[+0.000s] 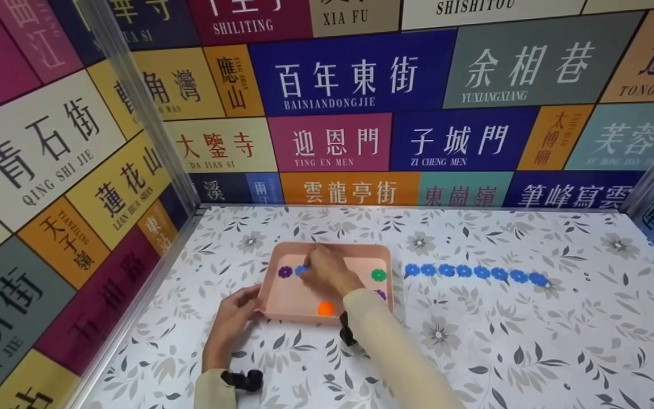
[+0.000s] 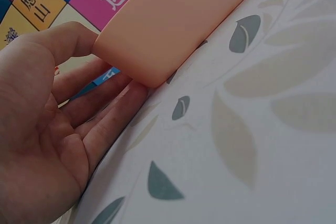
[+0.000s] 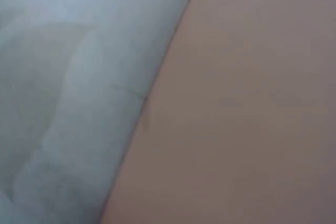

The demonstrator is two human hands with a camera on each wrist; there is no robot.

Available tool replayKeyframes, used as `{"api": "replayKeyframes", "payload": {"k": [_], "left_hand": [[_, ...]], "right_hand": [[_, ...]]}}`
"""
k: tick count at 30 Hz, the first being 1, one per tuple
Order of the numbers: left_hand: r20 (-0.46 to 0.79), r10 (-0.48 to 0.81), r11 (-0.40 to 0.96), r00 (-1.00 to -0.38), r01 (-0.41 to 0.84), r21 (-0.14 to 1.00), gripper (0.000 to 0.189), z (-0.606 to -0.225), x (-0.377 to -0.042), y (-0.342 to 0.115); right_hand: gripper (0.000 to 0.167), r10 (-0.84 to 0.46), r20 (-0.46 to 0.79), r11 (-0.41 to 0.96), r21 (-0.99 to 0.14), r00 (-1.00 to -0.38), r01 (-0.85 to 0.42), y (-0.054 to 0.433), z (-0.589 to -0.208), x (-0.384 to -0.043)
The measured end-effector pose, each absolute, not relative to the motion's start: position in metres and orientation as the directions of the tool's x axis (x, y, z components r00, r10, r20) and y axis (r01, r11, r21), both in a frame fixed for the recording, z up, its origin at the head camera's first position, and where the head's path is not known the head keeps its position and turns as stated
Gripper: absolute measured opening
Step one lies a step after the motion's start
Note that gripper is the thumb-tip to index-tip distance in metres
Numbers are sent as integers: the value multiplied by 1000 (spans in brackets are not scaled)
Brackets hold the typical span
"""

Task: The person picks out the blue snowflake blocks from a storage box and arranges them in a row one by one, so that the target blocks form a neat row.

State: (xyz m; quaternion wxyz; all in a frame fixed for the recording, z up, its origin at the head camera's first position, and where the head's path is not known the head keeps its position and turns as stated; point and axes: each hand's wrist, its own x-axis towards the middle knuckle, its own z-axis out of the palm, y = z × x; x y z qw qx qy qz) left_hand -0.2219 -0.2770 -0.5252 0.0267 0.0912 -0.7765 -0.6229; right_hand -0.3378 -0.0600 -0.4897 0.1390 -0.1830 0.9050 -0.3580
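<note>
A shallow pink tray (image 1: 361, 252) stands on the table. My left hand (image 1: 238, 312) holds its near-left corner; in the left wrist view the thumb touches the rim and the fingers lie against the outer wall. My right hand (image 1: 327, 268) reaches into the tray and pinches a blue flower-shaped piece (image 1: 301, 270), partly covered by the fingers. Just left of it lies a dark purple flower piece (image 1: 285, 272). A green flower piece (image 1: 378, 275), a purple one (image 1: 381, 294) half behind the sleeve, and an orange round piece (image 1: 325, 308) are also in the tray.
Right of the tray, a row of several blue flower pieces (image 1: 464, 271) runs across the leaf-patterned tabletop (image 1: 508, 341). Walls with coloured name panels (image 1: 355, 79) rise behind and to the left. In the right wrist view, the tray's outer wall (image 3: 226, 108) fills much of the picture.
</note>
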Motion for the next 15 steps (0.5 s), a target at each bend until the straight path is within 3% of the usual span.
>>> {"api": "replayKeyframes", "payload": {"k": [15], "left_hand": [[-91, -166, 191, -982, -123, 974, 44, -523, -221, -276]], "right_hand": [[29, -445, -110, 691, -673, -889, -263, -60, -492, -336]]}}
